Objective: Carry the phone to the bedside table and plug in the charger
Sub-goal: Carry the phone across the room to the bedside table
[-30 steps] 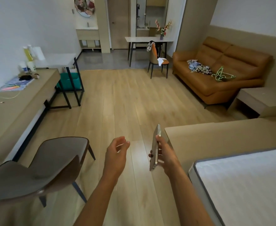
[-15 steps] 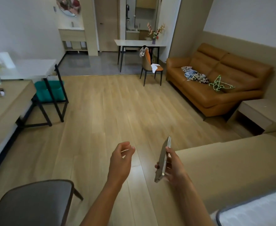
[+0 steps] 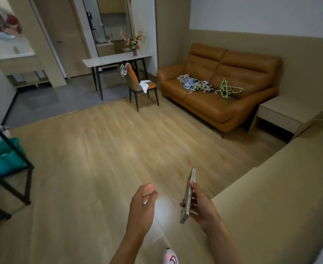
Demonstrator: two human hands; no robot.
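The wooden floor (image 3: 103, 159) filled most of the head view, with a tan bed frame (image 3: 282, 187) running along the right side. Against the far right wall stood an orange sofa (image 3: 223, 80) carrying a heap of patterned clothes (image 3: 195, 85) and a green hanger (image 3: 228, 89). Just beside the sofa's right end, between it and the bed frame, sat the beige bedside table (image 3: 284, 111), with a thin cable (image 3: 320, 118) at its right edge. Farther back, a white counter (image 3: 115, 58) held a vase of flowers (image 3: 135, 42), and an orange-seated chair (image 3: 140, 85) stood in front of it. The right hand (image 3: 202, 206) was low over the floor near the bed frame, its fingers (image 3: 183, 203) and thumb pinching the phone (image 3: 188, 195) edge-on, well apart from the bedside table. The left hand (image 3: 141, 204) hung beside it, empty, fingers loosely curled and not pressed together.
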